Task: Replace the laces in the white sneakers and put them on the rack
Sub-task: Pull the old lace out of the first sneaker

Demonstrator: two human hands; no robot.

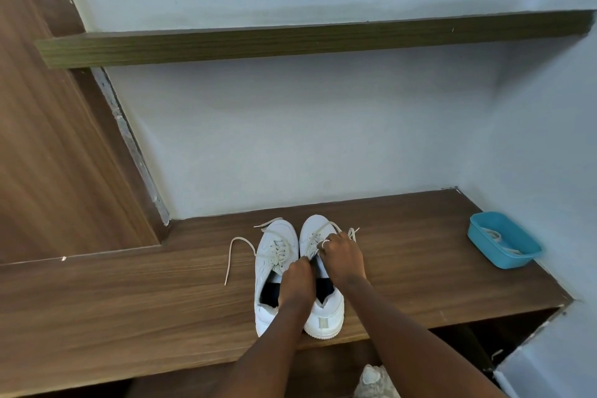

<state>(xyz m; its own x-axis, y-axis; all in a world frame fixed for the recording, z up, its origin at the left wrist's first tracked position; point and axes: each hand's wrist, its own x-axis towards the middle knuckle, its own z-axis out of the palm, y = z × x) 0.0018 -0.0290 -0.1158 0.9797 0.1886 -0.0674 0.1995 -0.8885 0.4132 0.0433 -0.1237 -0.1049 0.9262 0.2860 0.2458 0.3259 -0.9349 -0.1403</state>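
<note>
Two white sneakers stand side by side on the wooden shelf, toes toward the wall. The left sneaker has loose cream laces; one end trails left across the wood. My left hand sits between the two shoes, fingers curled at the tongue of the right sneaker. My right hand, with a ring on one finger, pinches the lace of the right sneaker over its eyelets. What the left fingers hold is hidden.
A blue plastic tub with pale laces in it sits at the shelf's right end by the wall. A higher wooden shelf runs across the wall above. A grey shoe shows on the floor below.
</note>
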